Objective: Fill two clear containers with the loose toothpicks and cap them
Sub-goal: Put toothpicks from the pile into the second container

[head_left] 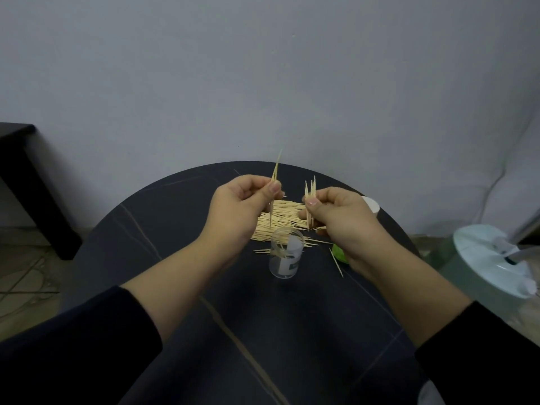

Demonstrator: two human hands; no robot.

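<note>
Left hand (242, 207) fingers (273, 190) pinch a few pale wooden toothpicks (275, 173) upright; right hand (342, 219) fingers (312, 203) pinch a small bundle (311, 188) of them. Between and below, a clear cylindrical container with a white label (285, 254) stands uncapped on the dark round desk (175, 229), few sticks leaning inside, the loose toothpick heap (287, 213) just behind it. The right hand partly hides a green object (340, 252) and a white round object (371, 206)

Round dark stone-look table (292, 331), thin pale veins across top. Plain grey-white wall (263, 68) behind. Black boxy furniture piece (26, 176) far left, on floor. Pale blue-white round plastic base (482, 258) at right, beside table edge. White cord (496, 176) against wall above it. Thin cables (26, 276) loose on floor, left.
</note>
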